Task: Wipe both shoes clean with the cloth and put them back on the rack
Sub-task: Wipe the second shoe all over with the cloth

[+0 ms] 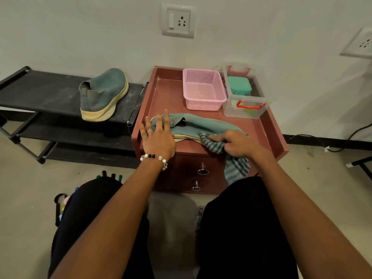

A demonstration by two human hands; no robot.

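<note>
the left hand (pixel 159 135) lay flat with straight fingers on the heel end of the shoe (pixel 193 125), pressing it down. the right hand (pixel 237 143) was curled tight around the striped cloth (pixel 217 146) and rubbed it on the toe end of the shoe. the shoe lay on its side on the red cabinet (pixel 267 125), in front of the pink basket (pixel 203 89). to wipe well, it seemed best to hold the shoe firm, rub along the whole side, then turn it. the other shoe (pixel 102 95) sat on the black rack (pixel 40 87), left of the cabinet.
</note>
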